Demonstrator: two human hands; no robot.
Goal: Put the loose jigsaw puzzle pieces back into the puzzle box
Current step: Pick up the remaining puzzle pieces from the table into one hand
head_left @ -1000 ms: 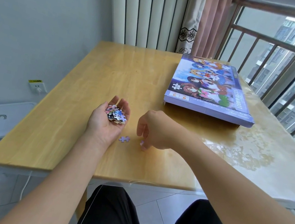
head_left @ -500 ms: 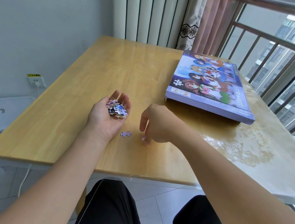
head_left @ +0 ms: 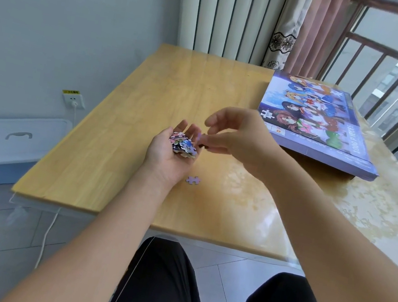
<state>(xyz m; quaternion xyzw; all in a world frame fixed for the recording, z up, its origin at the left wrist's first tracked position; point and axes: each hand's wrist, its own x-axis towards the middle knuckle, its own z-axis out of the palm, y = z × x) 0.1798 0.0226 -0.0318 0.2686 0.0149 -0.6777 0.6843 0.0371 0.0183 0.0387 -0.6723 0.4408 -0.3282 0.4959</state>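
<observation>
A person's left hand (head_left: 167,156) is cupping a pile of puzzle pieces (head_left: 183,144) palm-up over the wooden table (head_left: 144,120). The right hand (head_left: 237,137), at its 3 o'clock, is pinching something small and blurred. One loose piece (head_left: 193,180) is lying at 5 o'clock; the closed puzzle box (head_left: 315,120) is sitting at 2 o'clock.

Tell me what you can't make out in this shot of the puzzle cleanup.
- Head view: whether the right hand pinches a piece; its fingertips are motion-blurred beside the pile of pieces.
- How many pieces the left hand holds; they overlap.
- The print on the loose piece: too small.
- What the puzzle box holds; its closed lid hides that, and the right hand covers its near-left corner.
</observation>
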